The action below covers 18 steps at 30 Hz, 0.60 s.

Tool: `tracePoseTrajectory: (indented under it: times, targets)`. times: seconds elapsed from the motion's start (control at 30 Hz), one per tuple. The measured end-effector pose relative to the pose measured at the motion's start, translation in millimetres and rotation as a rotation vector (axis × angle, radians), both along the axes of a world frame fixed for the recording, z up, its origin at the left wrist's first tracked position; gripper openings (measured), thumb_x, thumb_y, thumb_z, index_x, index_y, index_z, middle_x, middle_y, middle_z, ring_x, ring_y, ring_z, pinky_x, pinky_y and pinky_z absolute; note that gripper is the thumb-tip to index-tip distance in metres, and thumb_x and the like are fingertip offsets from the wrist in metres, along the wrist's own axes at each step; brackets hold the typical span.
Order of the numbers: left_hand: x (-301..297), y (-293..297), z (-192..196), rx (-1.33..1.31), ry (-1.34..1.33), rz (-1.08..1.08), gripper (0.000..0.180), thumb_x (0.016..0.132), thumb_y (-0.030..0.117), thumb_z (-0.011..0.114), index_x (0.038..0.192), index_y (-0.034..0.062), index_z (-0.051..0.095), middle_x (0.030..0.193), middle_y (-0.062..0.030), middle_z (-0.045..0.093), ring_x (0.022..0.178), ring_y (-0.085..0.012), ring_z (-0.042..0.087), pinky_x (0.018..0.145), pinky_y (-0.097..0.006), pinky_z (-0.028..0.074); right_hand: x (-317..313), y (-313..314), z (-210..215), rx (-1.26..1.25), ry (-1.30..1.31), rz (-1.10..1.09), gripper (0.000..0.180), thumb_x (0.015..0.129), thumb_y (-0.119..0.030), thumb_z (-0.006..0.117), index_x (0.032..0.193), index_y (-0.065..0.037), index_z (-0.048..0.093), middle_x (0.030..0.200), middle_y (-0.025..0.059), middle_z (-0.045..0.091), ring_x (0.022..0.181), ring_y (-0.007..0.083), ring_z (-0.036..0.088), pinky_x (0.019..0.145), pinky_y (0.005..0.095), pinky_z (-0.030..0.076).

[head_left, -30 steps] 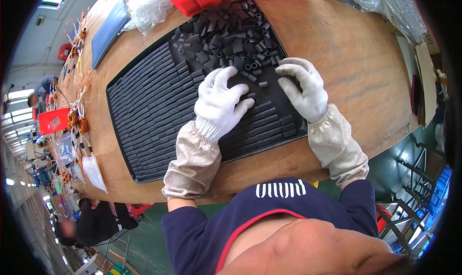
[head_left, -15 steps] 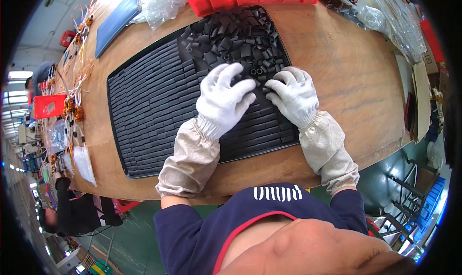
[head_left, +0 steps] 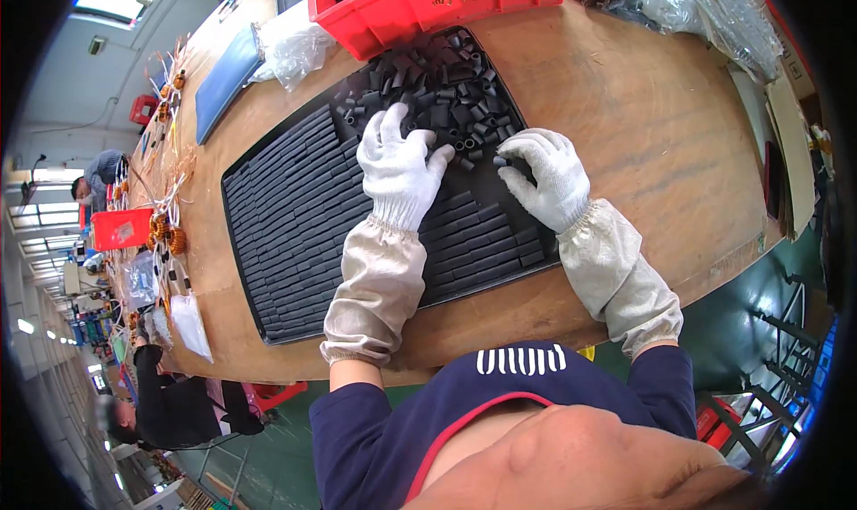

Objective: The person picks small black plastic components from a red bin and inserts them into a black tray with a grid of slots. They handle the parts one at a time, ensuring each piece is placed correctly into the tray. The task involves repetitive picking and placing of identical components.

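A large black tray [head_left: 486, 183] lies on the wooden table in front of me. Short black tubes [head_left: 299, 220] fill its left and near parts in tight rows, while a loose heap of black tubes [head_left: 437, 86] covers its far right part. My left hand [head_left: 395, 169], in a white glove, is over the inner ends of the rows beside the heap. Its thumb and fingers are apart, with nothing visible in them. At the tray's right side, my white-gloved right hand [head_left: 546, 180] pinches one short black tube [head_left: 500, 161] between thumb and fingertips.
A red bin [head_left: 437, 15] holding dark pieces stands behind the tray. Clear plastic bags [head_left: 299, 46] and a blue folder-like panel [head_left: 226, 83] lie at far left. Copper coils with wires [head_left: 170, 233] line the left edge, where a person in black [head_left: 183, 407] sits. Cardboard [head_left: 786, 166] stands at right.
My hands have moved apart; the left went away from the right, its fingers reaching toward the heap. A tube now shows in my right fingertips. The whole view has shifted slightly.
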<state>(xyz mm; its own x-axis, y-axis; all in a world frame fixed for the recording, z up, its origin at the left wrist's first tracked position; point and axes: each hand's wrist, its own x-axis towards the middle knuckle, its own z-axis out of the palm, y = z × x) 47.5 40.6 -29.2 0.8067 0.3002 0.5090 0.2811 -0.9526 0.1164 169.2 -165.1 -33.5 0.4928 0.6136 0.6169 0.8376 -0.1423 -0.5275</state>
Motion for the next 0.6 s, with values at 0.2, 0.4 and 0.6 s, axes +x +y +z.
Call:
tracePoseTrajectory:
  times: [0.2, 0.4, 0.6]
  targets:
    - [-2, 4, -2, -0.121, -0.010, -0.030, 0.019, 0.077, 0.027, 0.086, 0.091, 0.0140, 0.080, 0.140, -0.0153, 0.059, 0.133, -0.0388, 0.049, 0.108, -0.050, 0.043, -2, -5, 4, 0.020, 0.026, 0.075, 0.029, 0.074, -0.007, 0.081, 0.099, -0.013, 0.068, 0.099, 0.0041, 0.073, 0.098, 0.0294, 0.069, 0.094, 0.0430, 0.051]
    - [-8, -7, 12, -0.283, -0.055, -0.059, 0.020, 0.078, 0.026, 0.087, 0.093, 0.0134, 0.081, 0.142, -0.0183, 0.059, 0.134, -0.0402, 0.049, 0.112, -0.049, 0.041, -5, -8, 12, 0.112, 0.086, 0.072, 0.028, 0.074, -0.001, 0.077, 0.098, -0.013, 0.068, 0.096, 0.0052, 0.070, 0.094, 0.0313, 0.068, 0.089, 0.0431, 0.052]
    - [-9, -10, 6, -0.148, 0.036, -0.045, 0.038, 0.073, 0.035, 0.092, 0.104, 0.0178, 0.079, 0.150, -0.0169, 0.052, 0.139, -0.0415, 0.044, 0.112, -0.053, 0.041, -6, -11, 12, 0.023, 0.025, 0.111, 0.028, 0.076, 0.000, 0.077, 0.100, -0.013, 0.071, 0.091, 0.0063, 0.068, 0.087, 0.0313, 0.065, 0.083, 0.0432, 0.051]
